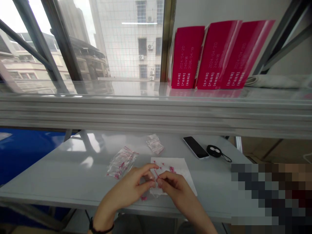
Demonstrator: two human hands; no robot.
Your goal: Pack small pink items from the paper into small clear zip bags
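Observation:
My left hand (129,187) and my right hand (173,190) meet above a white paper sheet (176,165) on a grey table (73,175). Between their fingertips is a thin pink piece (156,173), too small to identify. Small pink bits (172,169) lie scattered on the paper, and another (143,198) lies on the table below my hands. Left of the paper is a clear plastic bag (122,162) holding pink items. A smaller clear bag (155,144) lies farther back.
A black smartphone (195,147) and a small black round case with cartoon eyes (214,151) lie at the table's far right. A glass shelf (122,88) above holds several crimson boxes (215,55). A blue surface (26,152) lies left of the table. A pixelated area (270,195) covers the lower right.

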